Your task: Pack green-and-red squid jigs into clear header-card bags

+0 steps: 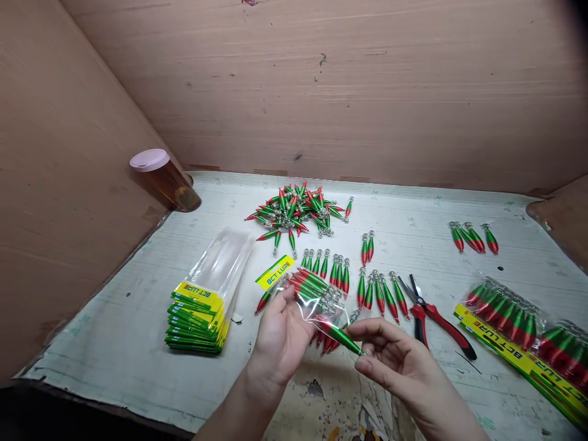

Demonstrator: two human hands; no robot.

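Observation:
My left hand point(282, 334) is closed around a clear plastic bag point(301, 312) with a yellow BCT LURE header point(275, 272). Several green and red fishing lures lie inside the bag. Between the thumb and fingers of my right hand point(395, 361) is the end of one green and red fishing lure point(342, 337), whose red end is at the bag's opening. Beyond the bag a row of similar lures point(337, 272) lies on the table, and more lures show partly hidden beneath my hands.
A stack of bags with yellow headers point(197, 318) lies at left. Red-handled pliers point(432, 312) lie right of more lures point(379, 294). Filled packs point(509, 324) are at far right. At the back are a lure pile point(294, 211) and a pink-lidded cup point(160, 177) against the wall.

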